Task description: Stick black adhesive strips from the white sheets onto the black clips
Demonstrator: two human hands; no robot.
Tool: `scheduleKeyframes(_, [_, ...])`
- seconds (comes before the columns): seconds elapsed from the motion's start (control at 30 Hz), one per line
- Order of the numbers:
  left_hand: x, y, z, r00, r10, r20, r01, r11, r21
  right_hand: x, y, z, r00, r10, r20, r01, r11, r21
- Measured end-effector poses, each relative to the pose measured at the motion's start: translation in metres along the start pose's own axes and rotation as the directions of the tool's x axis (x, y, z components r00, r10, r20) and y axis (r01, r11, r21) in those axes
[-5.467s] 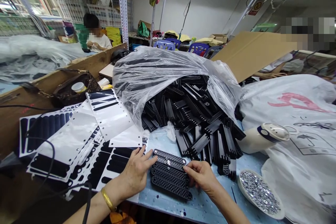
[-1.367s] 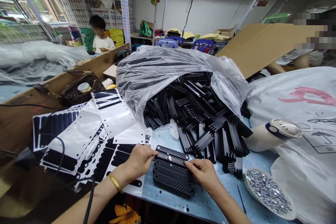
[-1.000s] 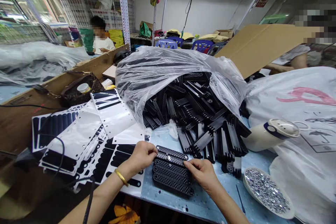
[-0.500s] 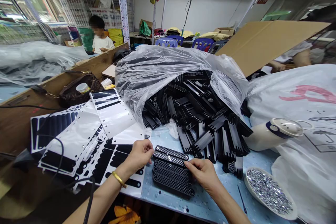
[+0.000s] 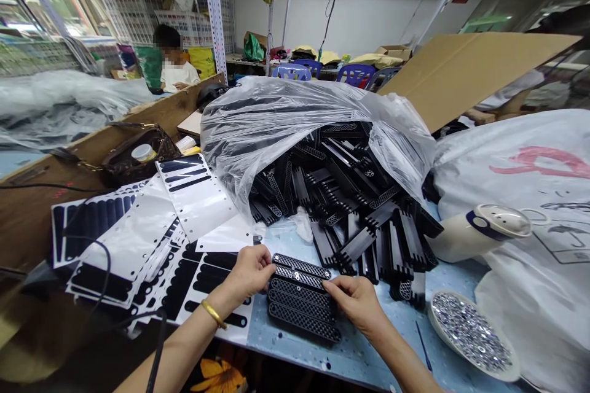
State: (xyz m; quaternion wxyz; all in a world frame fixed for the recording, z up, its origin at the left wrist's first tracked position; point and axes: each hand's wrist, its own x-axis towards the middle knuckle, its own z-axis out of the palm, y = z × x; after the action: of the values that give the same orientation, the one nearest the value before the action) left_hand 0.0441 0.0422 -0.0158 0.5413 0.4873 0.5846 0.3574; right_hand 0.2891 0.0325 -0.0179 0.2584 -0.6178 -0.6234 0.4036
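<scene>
Several black plastic bars with a criss-cross textured top (image 5: 302,307) lie side by side on the blue table in front of me. A few small silver pieces (image 5: 297,276) rest on the upper bars. At the left end of these upper bars is my left hand (image 5: 251,270), thumb and fingertips pinched; whatever sits between them is too small to see. My right hand (image 5: 354,299) touches the right end of the bars, also with thumb and forefinger pinched together. Left of the bars, sheets with black strip-shaped stickers (image 5: 216,279) spread over the table.
A clear plastic bag (image 5: 258,110) spills a heap of black comb-ended parts (image 5: 350,196) behind the bars. To the right are a bowl of small shiny metal pieces (image 5: 472,334), a thin dark tool (image 5: 423,346), and a cream flask (image 5: 479,233). A wooden board (image 5: 41,209) borders the left.
My left hand has shifted slightly right, so its fingertips now meet the left end of the upper bars. My right hand stays almost in place.
</scene>
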Motion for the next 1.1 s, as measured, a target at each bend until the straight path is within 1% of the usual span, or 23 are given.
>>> scheduleKeyframes(0.17, [0.002, -0.003, 0.0, 0.999, -0.036, 0.036, 0.037, 0.999, -0.035, 0.0, 0.0, 0.0, 1.0, 0.009, -0.001, -0.009, 1.0, -0.002])
scheduleKeyframes(0.3, [0.0, -0.004, -0.001, 0.999, -0.028, 0.042, 0.03, 0.999, -0.03, 0.001, 0.002, 0.001, 1.0, 0.017, 0.001, -0.017, 1.0, -0.006])
scheduleKeyframes(0.4, [-0.001, -0.004, -0.001, 0.999, -0.01, 0.036, 0.01, 1.0, 0.008, 0.001, 0.002, 0.0, 1.0, 0.017, 0.004, -0.017, 1.0, -0.007])
scheduleKeyframes(0.5, [-0.002, -0.004, 0.0, 0.999, 0.049, -0.018, -0.048, 0.996, 0.078, 0.001, 0.002, 0.0, 1.0, 0.016, 0.008, -0.016, 1.0, -0.007])
scheduleKeyframes(0.6, [-0.004, -0.003, 0.001, 0.986, 0.151, -0.071, -0.137, 0.975, 0.176, 0.001, 0.002, 0.0, 1.0, 0.013, 0.011, -0.013, 1.0, -0.005])
scheduleKeyframes(0.7, [-0.009, 0.0, 0.002, 0.966, 0.248, -0.076, -0.22, 0.939, 0.266, 0.001, 0.002, 0.0, 1.0, 0.011, 0.012, -0.011, 1.0, -0.001])
scheduleKeyframes(0.8, [-0.014, 0.004, 0.003, 0.95, 0.304, -0.07, -0.268, 0.911, 0.313, 0.001, 0.002, 0.001, 1.0, 0.01, 0.008, -0.01, 1.0, 0.0])
scheduleKeyframes(0.9, [-0.014, 0.006, 0.003, 0.953, 0.295, -0.064, -0.262, 0.913, 0.313, 0.0, 0.003, 0.0, 1.0, 0.005, 0.005, -0.005, 1.0, -0.001])
scheduleKeyframes(1.1, [0.001, 0.001, 0.001, 0.983, 0.169, -0.071, -0.147, 0.959, 0.244, 0.001, 0.004, 0.0, 1.0, -0.001, 0.002, 0.001, 1.0, -0.001])
